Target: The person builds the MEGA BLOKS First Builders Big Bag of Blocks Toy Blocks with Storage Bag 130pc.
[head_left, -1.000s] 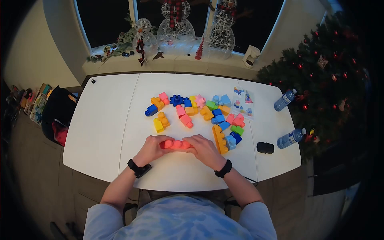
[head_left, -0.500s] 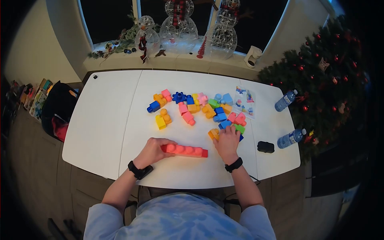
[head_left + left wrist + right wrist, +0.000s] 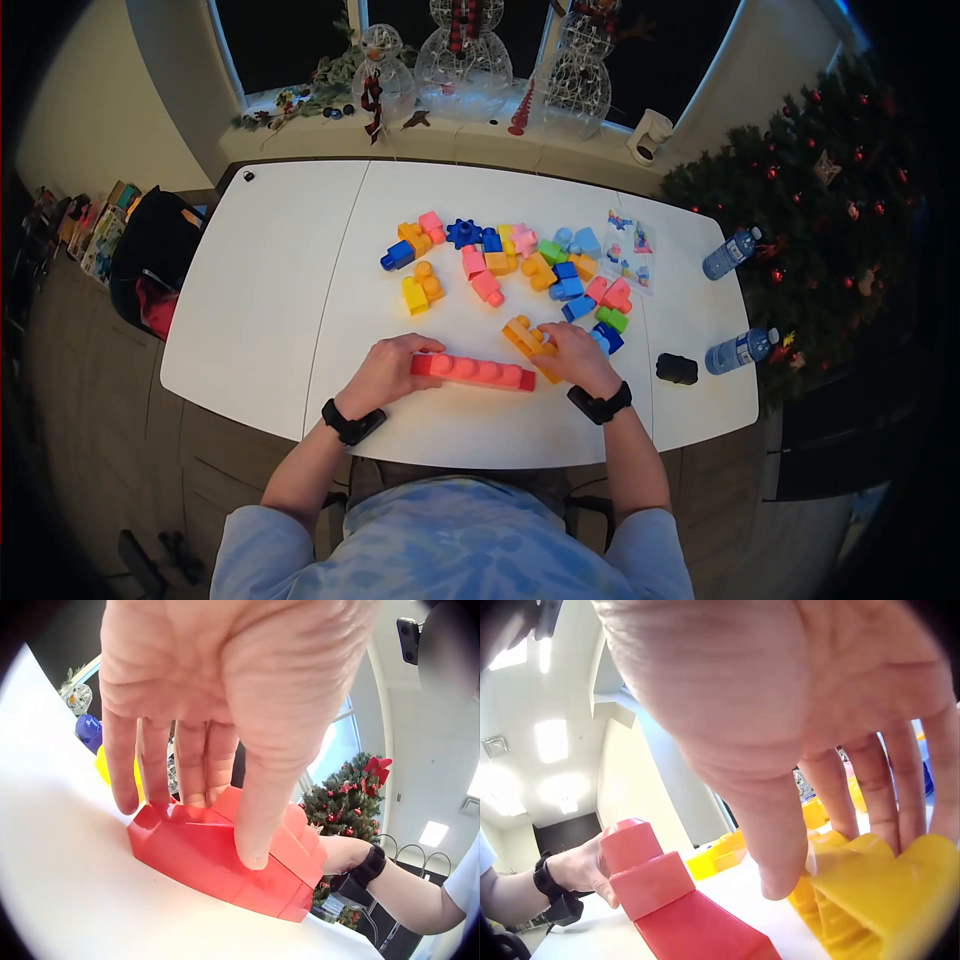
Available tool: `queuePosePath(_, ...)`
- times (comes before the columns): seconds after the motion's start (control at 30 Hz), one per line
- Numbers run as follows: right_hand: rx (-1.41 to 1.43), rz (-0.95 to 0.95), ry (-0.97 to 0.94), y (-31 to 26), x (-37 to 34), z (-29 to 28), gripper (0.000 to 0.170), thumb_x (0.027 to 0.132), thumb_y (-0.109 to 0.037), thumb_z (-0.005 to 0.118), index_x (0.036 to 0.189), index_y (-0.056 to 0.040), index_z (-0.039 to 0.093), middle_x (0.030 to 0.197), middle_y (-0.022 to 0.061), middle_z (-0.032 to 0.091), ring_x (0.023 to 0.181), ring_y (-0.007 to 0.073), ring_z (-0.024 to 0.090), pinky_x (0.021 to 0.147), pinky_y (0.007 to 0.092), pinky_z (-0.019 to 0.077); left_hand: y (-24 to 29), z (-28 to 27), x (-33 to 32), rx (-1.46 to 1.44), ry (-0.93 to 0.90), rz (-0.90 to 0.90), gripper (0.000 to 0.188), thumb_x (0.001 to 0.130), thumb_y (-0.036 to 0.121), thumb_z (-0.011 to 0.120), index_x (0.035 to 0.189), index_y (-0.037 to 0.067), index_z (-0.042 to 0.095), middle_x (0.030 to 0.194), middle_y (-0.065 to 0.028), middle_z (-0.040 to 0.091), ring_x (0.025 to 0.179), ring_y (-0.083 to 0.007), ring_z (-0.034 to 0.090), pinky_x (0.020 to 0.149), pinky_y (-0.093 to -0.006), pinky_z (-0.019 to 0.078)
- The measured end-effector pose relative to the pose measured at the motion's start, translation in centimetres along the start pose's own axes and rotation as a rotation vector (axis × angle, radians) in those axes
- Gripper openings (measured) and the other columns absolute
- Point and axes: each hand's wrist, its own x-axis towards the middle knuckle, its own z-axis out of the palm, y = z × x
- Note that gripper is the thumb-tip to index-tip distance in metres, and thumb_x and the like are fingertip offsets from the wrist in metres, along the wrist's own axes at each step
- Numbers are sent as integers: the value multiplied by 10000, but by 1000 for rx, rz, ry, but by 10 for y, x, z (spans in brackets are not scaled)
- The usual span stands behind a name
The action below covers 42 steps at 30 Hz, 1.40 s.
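My left hand (image 3: 380, 376) holds the left end of a long red block assembly (image 3: 478, 371), thumb on the near side and fingers behind. Round studs line its top, and in the left wrist view the red blocks (image 3: 202, 851) sit low on the white table. To the right, my right hand (image 3: 582, 360) grips a long orange-yellow building block (image 3: 520, 334). In the right wrist view the thumb lies on one side of this arched, studded block (image 3: 885, 881) and the fingers on the other. Its left end lies just behind the red assembly.
Loose building blocks of several colours spread behind the hands, among them a yellow one (image 3: 415, 297) and a blue gear-shaped one (image 3: 464, 234). A clear printed bag (image 3: 630, 250), two water bottles (image 3: 732, 253) and a black case (image 3: 677, 369) stand or lie on the right.
My right hand let go of the red assembly, reached right to the orange-yellow block and brought it left, close to the red one. My left hand keeps its hold.
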Motion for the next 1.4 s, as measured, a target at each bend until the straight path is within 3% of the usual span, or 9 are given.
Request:
queuePosePath(0.13, 31, -31, -38, -13, 8, -8, 599, 770, -290, 846, 1267, -65, 598, 1090, 155, 651, 1073, 320, 643, 918, 427, 514, 1, 1, 0, 28, -18, 1, 409, 705, 159, 892, 1076, 65, 748, 994, -142, 745, 889, -322, 724, 822, -398, 585)
queuePosePath(0.33, 137, -191, -58, -36, 31, 0, 511, 705, -166, 893, 1123, -95, 608, 1007, 105, 599, 956, 284, 625, 841, 381, 508, 6, 1, -1, -12, -13, -38, 371, 699, 134, 891, 1034, 61, 751, 969, -135, 746, 878, -310, 730, 814, -388, 589)
queuePosePath(0.43, 217, -300, -77, -47, 38, 5, 491, 715, -96, 877, 1125, -97, 606, 1022, 104, 580, 961, 270, 623, 841, 375, 521, 8, 2, -2, -49, -18, -71, 475, 698, 102, 887, 1136, 56, 706, 1000, -128, 745, 896, -296, 735, 819, -382, 589)
queuePosePath(0.6, 343, -393, -198, -54, 43, 6, 359, 786, -12, 802, 1108, -62, 651, 1028, 89, 681, 933, 239, 667, 854, 348, 552, 8, 5, -2, -131, 28, -132, 732, 697, 81, 887, 1349, 40, 557, 1092, -128, 726, 921, -279, 740, 850, -388, 587)
queuePosePath(0.83, 295, -463, -274, -53, 37, -9, 295, 865, -121, 778, 1155, -85, 735, 1022, 86, 740, 987, 232, 702, 882, 354, 559, 10, 3, 1, -62, -49, -168, 801, 677, 95, 889, 1398, 33, 546, 1142, -165, 724, 948, -302, 734, 882, -398, 583)
queuePosePath(0.9, 482, -269, -323, -53, 32, -17, 457, 846, -206, 818, 1271, -97, 691, 1137, 110, 724, 1086, 260, 679, 954, 360, 535, 6, 5, 1, -44, -30, -101, 793, 679, 106, 885, 1399, 30, 559, 1117, -178, 734, 954, -308, 733, 887, -400, 579)
queuePosePath(1.03, 326, -350, -195, -59, 4, -30, 639, 811, -293, 845, 1366, -79, 610, 1275, 135, 669, 1199, 300, 630, 1023, 396, 507, 0, 8, 0, -38, -41, -109, 751, 675, 121, 885, 1363, 26, 599, 1080, -173, 740, 944, -308, 732, 887, -402, 575)
queuePosePath(1.1, 153, -414, -143, -52, -8, -23, 824, 753, -295, 888, 1469, -120, 518, 1388, 139, 599, 1284, 316, 570, 1059, 405, 487, 3, 6, 1, -26, -54, -113, 706, 671, 132, 883, 1325, 29, 637, 1061, -168, 742, 927, -309, 730, 885, -399, 572)
queuePosePath(1.4, 153, -377, 30, -37, -17, 22, 678, 712, -141, 860, 1331, -74, 589, 1305, 130, 630, 1215, 323, 603, 1040, 412, 506, 4, 6, 1, -6, -74, -106, 691, 672, 140, 872, 1317, 42, 646, 1062, -166, 736, 957, -308, 716, 885, -405, 565)
